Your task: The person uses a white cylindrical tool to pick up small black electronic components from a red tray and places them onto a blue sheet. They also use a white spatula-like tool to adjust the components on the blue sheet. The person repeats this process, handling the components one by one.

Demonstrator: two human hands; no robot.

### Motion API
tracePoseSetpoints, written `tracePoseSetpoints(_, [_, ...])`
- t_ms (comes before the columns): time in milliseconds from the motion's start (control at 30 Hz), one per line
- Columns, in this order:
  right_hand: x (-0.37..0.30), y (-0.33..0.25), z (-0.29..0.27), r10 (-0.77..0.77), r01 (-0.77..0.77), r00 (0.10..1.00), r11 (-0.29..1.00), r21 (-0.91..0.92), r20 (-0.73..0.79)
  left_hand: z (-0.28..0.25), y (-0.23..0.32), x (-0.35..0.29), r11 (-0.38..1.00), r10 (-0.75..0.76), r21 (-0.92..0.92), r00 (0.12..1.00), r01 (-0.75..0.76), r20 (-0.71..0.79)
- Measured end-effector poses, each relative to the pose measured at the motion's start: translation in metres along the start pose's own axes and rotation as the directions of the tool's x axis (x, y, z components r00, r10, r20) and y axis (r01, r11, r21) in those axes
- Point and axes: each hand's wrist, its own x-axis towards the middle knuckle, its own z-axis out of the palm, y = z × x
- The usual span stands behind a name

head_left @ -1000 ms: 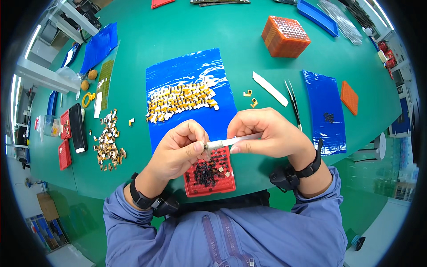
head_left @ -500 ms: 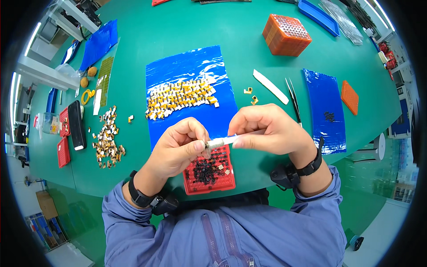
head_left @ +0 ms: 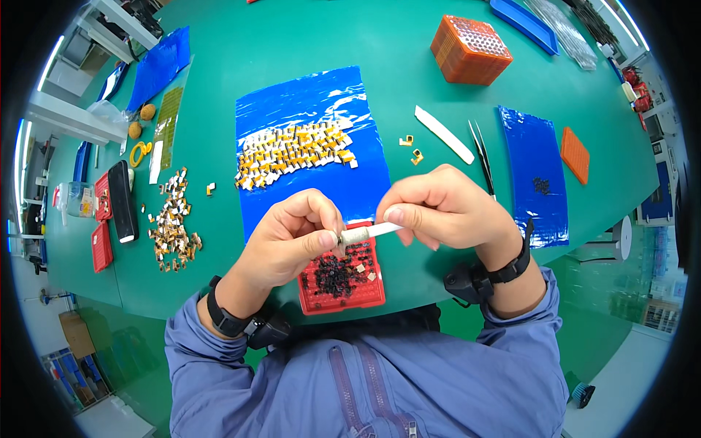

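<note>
My left hand [head_left: 292,233] is closed in a pinch on a small part at its fingertips, mostly hidden by the thumb and finger. Against that part lies the wrapped end of a slim white stick [head_left: 381,229]. My right hand [head_left: 449,208] grips the stick's other end between thumb and curled fingers. Below both hands sits a red tray [head_left: 343,309] with small black parts [head_left: 332,281] heaped and set in it, plus a few pale square pieces. Just beyond, a blue sheet [head_left: 299,95] carries rows of small white-and-yellow parts [head_left: 292,155].
Loose small parts [head_left: 175,226] lie piled at the left, near a black case [head_left: 122,201]. On the right are a white strip [head_left: 444,135], tweezers [head_left: 482,157], another blue sheet [head_left: 529,146] and an orange tray [head_left: 575,155]. A stack of orange trays [head_left: 471,55] stands farther back.
My right hand has turned on the white stick, its thumb now higher and more of the stick showing. My left hand keeps its pinch. The whole view has shifted slightly.
</note>
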Motion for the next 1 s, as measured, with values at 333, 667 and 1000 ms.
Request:
tracePoseSetpoints(333, [0.0,0.007,-0.001,-0.112,0.117,0.992,0.988,-0.097,0.051,0.0,0.001,-0.001,1.0,-0.001,0.02,0.999,0.0,0.034])
tracePoseSetpoints(667, [-0.001,0.005,-0.001,-0.09,0.096,0.994,0.991,-0.088,0.066,-0.001,0.0,-0.002,0.998,-0.022,0.053,0.999,0.02,0.042])
tracePoseSetpoints(1000, [-0.001,0.007,-0.009,-0.159,0.168,0.985,0.971,-0.17,0.064,0.0,0.0,0.001,0.999,0.024,0.032,0.995,-0.028,0.1])
